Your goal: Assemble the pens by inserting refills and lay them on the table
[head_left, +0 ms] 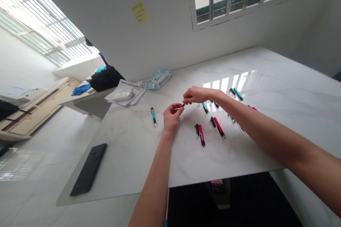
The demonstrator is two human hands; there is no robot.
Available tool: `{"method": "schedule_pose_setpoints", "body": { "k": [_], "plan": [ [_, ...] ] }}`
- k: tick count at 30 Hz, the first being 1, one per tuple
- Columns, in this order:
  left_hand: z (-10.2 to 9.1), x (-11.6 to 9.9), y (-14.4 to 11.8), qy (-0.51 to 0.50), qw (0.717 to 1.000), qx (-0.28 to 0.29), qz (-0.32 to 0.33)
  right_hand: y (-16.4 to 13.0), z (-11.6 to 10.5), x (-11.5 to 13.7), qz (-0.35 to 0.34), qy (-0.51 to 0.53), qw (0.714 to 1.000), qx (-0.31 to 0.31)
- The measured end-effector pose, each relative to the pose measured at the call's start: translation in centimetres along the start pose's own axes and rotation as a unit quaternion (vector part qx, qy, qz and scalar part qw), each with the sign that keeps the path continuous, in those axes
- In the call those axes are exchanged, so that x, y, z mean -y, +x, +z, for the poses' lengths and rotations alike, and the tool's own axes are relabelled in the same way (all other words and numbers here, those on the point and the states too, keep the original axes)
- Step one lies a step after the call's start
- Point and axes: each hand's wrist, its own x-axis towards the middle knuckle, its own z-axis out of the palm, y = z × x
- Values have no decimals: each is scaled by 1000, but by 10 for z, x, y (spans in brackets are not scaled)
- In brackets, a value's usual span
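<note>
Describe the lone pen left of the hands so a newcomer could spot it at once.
On the white marbled table, find the left hand. Farther left, nearer the camera than the blue packet, lies a blue-and-black pen. It looks whole and lies alone, while the pen parts right of that hand lie in small groups.

one assembled pen [153,116], two hands [171,117] [196,95]

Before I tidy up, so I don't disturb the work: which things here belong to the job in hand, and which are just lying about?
Likely in the job: held dark piece; red pen parts; teal pen parts; whole teal pen.

Apparently just lying about: table phone; papers; wipes; sticky note.
</note>
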Motion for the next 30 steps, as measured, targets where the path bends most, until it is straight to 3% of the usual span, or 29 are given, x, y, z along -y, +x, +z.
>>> {"method": "schedule_pose_setpoints", "body": {
  "k": [8, 15, 20, 25, 30],
  "plan": [
    [-1, 0, 0, -34, 999, -2, -10, 0, 2, 3, 11, 5, 1000, 23],
    [-11, -2, 5, -175, 980, -34, -86, -1, 2, 11, 4, 42, 999, 22],
    [-14, 0, 9, -174, 980, -46, -91, -8, -15, -3, 50, -77, 995, -37],
    [-12, 0, 8, -185, 975, -36, -113, -25, -36, -10, 131, -121, 984, 23],
    [-12, -2, 6, -174, 977, -34, -116, -28, -30, -1, 187, -144, 969, 68]
  ]
}}
